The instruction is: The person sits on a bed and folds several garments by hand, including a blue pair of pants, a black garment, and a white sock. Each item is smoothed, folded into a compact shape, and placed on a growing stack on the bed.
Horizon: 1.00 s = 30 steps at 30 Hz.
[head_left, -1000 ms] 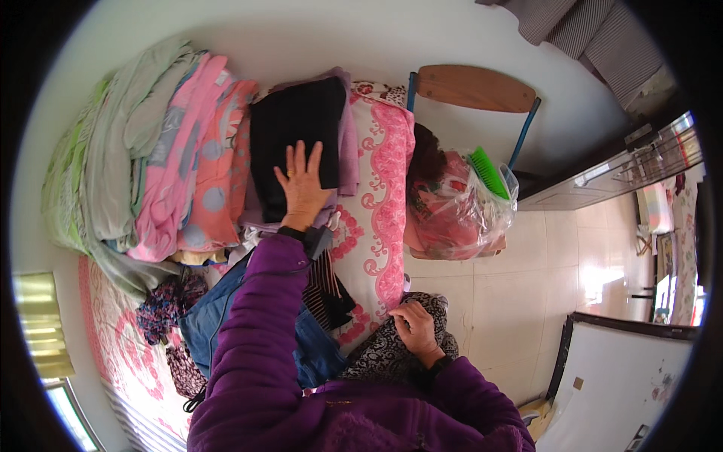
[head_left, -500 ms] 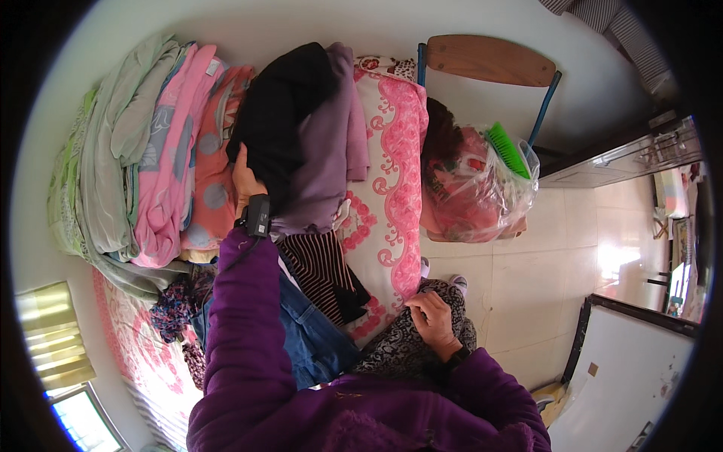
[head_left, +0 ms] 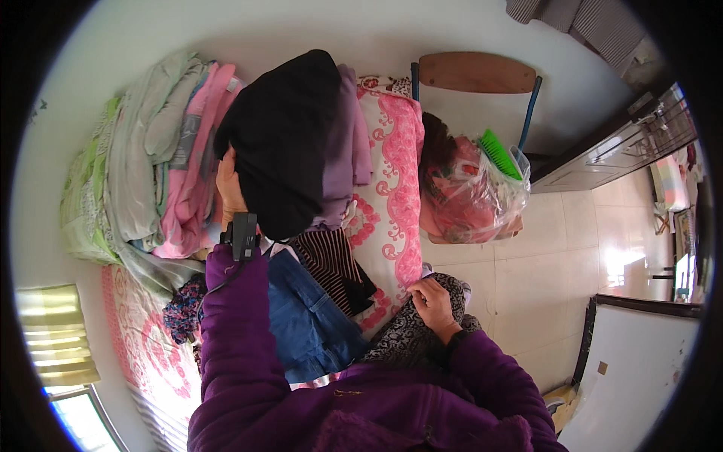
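"One black garment (head_left: 282,143) is in front of you on the bed (head_left: 395,166), over the folded purple cloth (head_left: 350,135). Which way does it run?"

"Its long axis runs away from you, toward the wall (head_left: 301,30), and the far end leans a little to your right. The near end points back at you, near the striped garment (head_left: 331,260) and the blue denim (head_left: 309,320)."

"Where is your left hand (head_left: 230,184)?"

"At the black garment's left edge, between it and the pink bedding (head_left: 181,215). The black garment covers your fingertips, so I cannot tell whether they pinch it or lie spread beneath it."

"And your right hand (head_left: 433,303)?"

"That one is well apart from the black garment, low by the bed's edge, over your patterned trousers (head_left: 399,331). Its fingers are loosely bent; whether they pinch anything, I cannot tell. On your left, the pink bedding stands higher than the sheet around it."
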{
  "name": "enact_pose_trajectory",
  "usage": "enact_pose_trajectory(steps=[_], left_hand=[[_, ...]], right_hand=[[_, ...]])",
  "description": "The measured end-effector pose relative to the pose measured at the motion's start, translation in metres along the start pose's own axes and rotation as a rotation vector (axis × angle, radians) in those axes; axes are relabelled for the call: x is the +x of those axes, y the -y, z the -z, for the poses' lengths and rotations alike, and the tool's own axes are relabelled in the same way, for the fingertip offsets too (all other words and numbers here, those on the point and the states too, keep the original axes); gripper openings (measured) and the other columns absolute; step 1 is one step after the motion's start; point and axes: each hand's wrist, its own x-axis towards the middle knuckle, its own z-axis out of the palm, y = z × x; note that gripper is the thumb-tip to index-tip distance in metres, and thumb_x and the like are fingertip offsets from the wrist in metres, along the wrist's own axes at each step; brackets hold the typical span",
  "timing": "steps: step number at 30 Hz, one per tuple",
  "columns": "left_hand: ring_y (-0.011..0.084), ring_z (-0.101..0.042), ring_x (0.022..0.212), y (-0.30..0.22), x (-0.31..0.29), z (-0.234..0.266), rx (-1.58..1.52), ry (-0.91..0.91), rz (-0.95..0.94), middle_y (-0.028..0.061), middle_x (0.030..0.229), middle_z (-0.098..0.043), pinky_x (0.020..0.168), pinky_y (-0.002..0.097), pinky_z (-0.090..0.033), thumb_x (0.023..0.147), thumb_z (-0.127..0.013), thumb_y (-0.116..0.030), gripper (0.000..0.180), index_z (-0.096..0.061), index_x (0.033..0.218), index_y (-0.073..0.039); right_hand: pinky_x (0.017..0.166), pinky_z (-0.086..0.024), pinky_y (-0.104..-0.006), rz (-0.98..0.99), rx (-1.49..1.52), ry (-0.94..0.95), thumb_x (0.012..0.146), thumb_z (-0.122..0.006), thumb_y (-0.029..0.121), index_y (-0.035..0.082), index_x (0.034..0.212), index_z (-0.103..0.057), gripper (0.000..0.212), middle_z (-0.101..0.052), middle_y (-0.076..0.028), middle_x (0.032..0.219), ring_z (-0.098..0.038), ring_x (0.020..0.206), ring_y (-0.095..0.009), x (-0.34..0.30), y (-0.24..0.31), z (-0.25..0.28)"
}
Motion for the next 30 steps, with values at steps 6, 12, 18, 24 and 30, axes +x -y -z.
enact_pose_trajectory(steps=[6,12,18,24,30], left_hand=[[0.0182,-0.060,0.114,-0.117,-0.035,-0.003,-0.565,0.060,0.156,0.0092,0.130,-0.061,0.100,0.0318,-0.047,0.103,-0.046,-0.013,0.038,-0.052,0.138,-0.001],[0.0185,-0.060,0.114,-0.197,-0.105,-0.014,-0.442,0.270,-0.051,0.0089,0.130,-0.061,0.099,0.0319,-0.049,0.103,-0.048,-0.016,0.039,-0.051,0.139,0.001],[0.0181,-0.060,0.114,-0.222,-0.192,-0.004,-0.915,0.297,0.398,0.0087,0.130,-0.061,0.099,0.0318,-0.049,0.103,-0.049,-0.016,0.040,-0.051,0.139,0.001],[0.0177,-0.060,0.115,-0.227,-0.264,0.095,-0.854,0.164,0.570,0.0084,0.130,-0.061,0.098,0.0317,-0.049,0.103,-0.050,-0.017,0.040,-0.051,0.139,0.001],[0.0137,-0.058,0.115,-0.213,-0.310,0.196,-0.311,0.129,0.457,0.0068,0.130,-0.060,0.100,0.0283,-0.046,0.101,-0.051,-0.011,0.039,-0.050,0.138,0.002]], right_hand=[[0.075,-0.051,-0.0341,-0.181,0.050,0.166,0.088,-0.063,0.012,0.008,0.099,-0.066,0.012,-0.066,-0.006,0.088,-0.065,0.086,-0.023,-0.007,-0.002,-0.002],[0.098,-0.046,-0.0304,-0.609,1.366,0.245,0.095,-0.063,0.026,0.004,0.139,-0.047,0.052,-0.057,-0.009,0.132,-0.053,0.123,-0.017,0.036,0.033,0.006],[0.103,-0.046,-0.0333,-0.609,1.218,0.026,0.097,-0.060,0.020,-0.001,0.139,-0.048,0.049,-0.055,-0.009,0.138,-0.055,0.123,-0.021,0.004,0.073,0.011],[0.102,-0.046,-0.0325,-0.256,0.910,0.517,0.103,-0.049,0.023,0.001,0.138,-0.052,0.041,-0.058,-0.009,0.135,-0.056,0.121,-0.018,-0.032,0.094,0.005],[0.100,-0.046,-0.0290,-0.442,1.090,0.625,0.105,-0.047,0.032,0.002,0.145,-0.044,0.050,-0.055,-0.008,0.138,-0.058,0.117,-0.014,-0.008,0.151,-0.034]])
